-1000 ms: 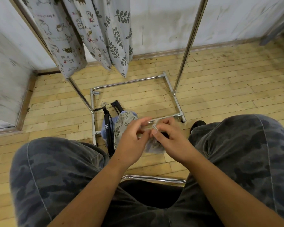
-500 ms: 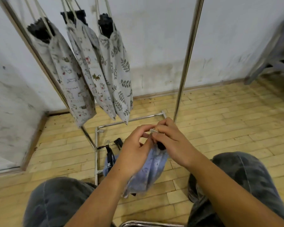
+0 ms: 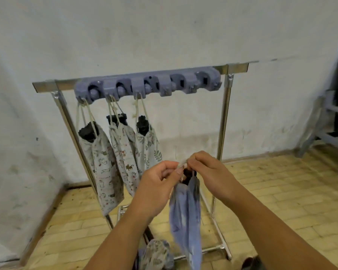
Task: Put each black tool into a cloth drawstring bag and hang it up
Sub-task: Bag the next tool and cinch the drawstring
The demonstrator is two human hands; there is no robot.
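Observation:
A blue cloth drawstring bag hangs from both my hands in front of the rack, with a black tool poking out of its mouth. My left hand and my right hand both pinch the bag's pale drawstring at the top. Three printed bags with black tools in them hang from hooks on the left part of the grey holder bar. Two holder slots at the right end of the bar carry nothing.
The metal rack stands against a white wall on a wooden floor. More cloth bags lie on the floor by the rack's base. A grey shelf frame stands at the far right.
My view has risen from the floor to the rack's top bar. Both hands have lifted the blue bag with the tool up, still holding its drawstring.

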